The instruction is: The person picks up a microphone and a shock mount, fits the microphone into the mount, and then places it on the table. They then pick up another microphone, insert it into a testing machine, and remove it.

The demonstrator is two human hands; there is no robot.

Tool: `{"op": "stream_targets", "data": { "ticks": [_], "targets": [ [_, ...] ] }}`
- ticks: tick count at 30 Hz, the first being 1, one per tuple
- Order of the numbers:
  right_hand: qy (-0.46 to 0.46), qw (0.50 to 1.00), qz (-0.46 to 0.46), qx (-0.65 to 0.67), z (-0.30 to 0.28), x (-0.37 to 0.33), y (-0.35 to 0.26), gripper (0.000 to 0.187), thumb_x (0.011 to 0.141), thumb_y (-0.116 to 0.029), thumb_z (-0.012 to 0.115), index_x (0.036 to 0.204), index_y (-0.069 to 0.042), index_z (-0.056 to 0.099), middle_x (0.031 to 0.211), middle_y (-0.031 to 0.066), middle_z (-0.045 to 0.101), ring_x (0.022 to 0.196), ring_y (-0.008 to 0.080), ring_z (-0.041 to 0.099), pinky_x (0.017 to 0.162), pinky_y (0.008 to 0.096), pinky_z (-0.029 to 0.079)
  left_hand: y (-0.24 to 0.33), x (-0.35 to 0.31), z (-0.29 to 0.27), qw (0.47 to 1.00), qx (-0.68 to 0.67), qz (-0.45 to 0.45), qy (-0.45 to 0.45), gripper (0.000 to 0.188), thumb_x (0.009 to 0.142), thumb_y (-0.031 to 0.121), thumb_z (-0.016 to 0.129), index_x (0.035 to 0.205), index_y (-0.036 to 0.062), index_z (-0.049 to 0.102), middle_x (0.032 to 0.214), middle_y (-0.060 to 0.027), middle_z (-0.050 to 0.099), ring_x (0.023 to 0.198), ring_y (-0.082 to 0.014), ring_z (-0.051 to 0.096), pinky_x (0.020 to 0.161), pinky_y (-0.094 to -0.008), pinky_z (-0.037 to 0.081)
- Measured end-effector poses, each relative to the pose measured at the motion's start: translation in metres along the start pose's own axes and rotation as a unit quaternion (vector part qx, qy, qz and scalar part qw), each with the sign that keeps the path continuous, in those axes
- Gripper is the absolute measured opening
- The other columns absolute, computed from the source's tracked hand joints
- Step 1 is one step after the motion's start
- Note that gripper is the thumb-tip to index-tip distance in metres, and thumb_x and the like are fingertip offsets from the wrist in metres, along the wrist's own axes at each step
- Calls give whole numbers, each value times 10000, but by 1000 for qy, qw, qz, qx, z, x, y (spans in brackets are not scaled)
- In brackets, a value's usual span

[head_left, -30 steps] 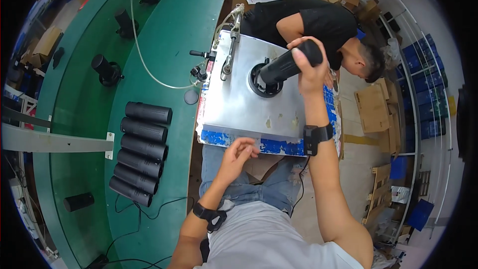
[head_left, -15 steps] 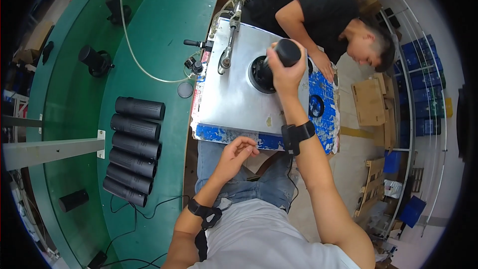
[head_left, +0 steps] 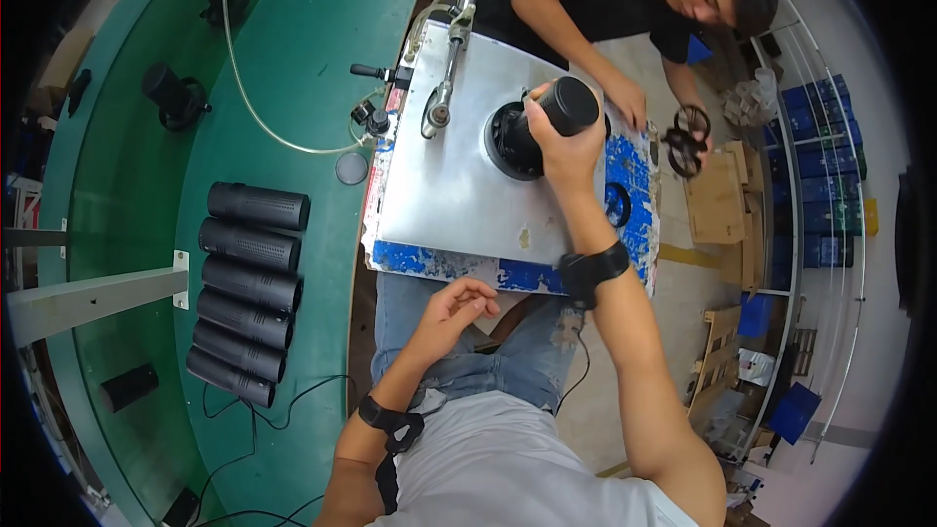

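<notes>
My right hand (head_left: 568, 151) is wrapped round a black cylinder (head_left: 570, 105), which leans over the metal plate. The cylinder's lower end meets a round black base (head_left: 511, 141) set on the silvery metal plate (head_left: 439, 205); my fingers partly hide how they join. My left hand (head_left: 457, 310) hovers near the front edge of the blue, worn board (head_left: 439, 264), fingers loosely curled, thumb apart, holding nothing. Across from me a co-worker rests one hand (head_left: 628, 102) at the board's far edge and holds black ring-shaped parts (head_left: 685, 141) in the other.
Several black perforated tubes (head_left: 249, 278) lie in a row on the green bench (head_left: 327, 185) at left. A metal pneumatic tool (head_left: 444, 88) with a clear hose stands over the plate. A grey round cap (head_left: 351, 168) and a black ring (head_left: 617, 204) lie nearby. Shelves with blue bins (head_left: 818, 166) stand right.
The co-worker has leaned to the right and now holds up black ring parts beside the board. My right hand stays on the cylinder, which is tilted more. My view has shifted slightly.
</notes>
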State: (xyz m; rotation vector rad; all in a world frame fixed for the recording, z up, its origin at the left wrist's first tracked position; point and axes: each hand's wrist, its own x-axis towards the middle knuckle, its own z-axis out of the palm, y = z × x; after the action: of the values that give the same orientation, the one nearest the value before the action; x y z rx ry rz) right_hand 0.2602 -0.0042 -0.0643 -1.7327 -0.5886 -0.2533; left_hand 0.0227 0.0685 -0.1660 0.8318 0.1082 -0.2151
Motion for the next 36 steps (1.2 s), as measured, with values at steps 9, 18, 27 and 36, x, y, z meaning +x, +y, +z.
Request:
{"op": "stream_targets", "data": {
  "ticks": [9, 18, 27, 36],
  "targets": [
    [-12, 999, -35, 35, -9, 3, 20, 350, 755, -41, 706, 1024, -35, 481, 896, 76, 614, 818, 149, 592, 818, 293, 476, 76, -19, 12, 988, 90, 108, 57, 157, 920, 79, 534, 1048, -4, 574, 936, -84, 642, 896, -139, 604, 828, -276, 460],
    [-67, 993, -51, 82, -16, 0, 25, 354, 751, -38, 668, 1040, -19, 463, 919, 121, 608, 861, 205, 602, 860, 361, 474, 162, 52, -30, 864, 335, 282, 247, 111, 874, 64, 546, 945, 4, 605, 872, -60, 646, 842, -131, 606, 799, -278, 458],
    [-41, 995, -59, 71, -6, -3, 24, 332, 750, -2, 662, 1012, -34, 460, 895, 110, 623, 830, 180, 610, 828, 329, 481, 217, 186, -123, 591, 723, 64, 352, 418, 834, 274, 453, 1150, 68, 634, 1163, -191, 624, 1082, -360, 582, 924, -439, 445],
    [-20, 996, -44, 78, -2, 0, 15, 321, 741, -19, 693, 987, -37, 488, 872, 70, 634, 814, 143, 601, 813, 294, 477, 220, 171, -151, 688, 690, 56, 216, 434, 886, 318, 393, 1050, 5, 645, 1100, -290, 585, 1037, -456, 538, 951, -453, 423]
  ]
}}
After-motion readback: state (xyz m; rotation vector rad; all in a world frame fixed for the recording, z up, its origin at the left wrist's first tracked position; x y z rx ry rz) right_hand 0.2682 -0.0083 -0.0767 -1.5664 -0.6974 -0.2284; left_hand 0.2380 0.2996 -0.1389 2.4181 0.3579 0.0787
